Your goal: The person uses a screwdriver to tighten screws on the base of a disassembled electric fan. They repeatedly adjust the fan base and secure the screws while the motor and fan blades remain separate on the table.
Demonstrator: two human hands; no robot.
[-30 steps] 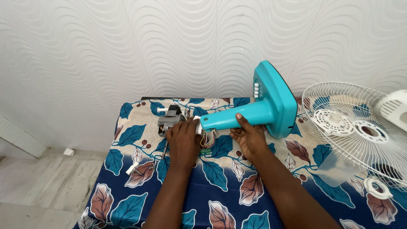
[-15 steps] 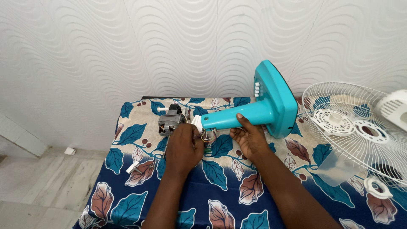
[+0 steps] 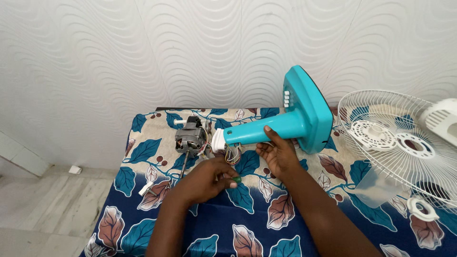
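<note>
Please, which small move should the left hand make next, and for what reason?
Probably bring the small green-tipped piece, pinched in the left hand, up to the loose wires hanging from the teal fan stand, which the right hand steadies just beside them.

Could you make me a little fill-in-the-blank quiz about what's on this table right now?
1. The right hand steadies the stem of the ____-coloured fan stand.
2. The fan motor lies on a tablecloth printed with ____.
3. The white wire fan guard lies to the ____ of the stand.
4. The left hand pinches a small ____-coloured piece.

Missing words: turquoise; leaves; right; green
</note>
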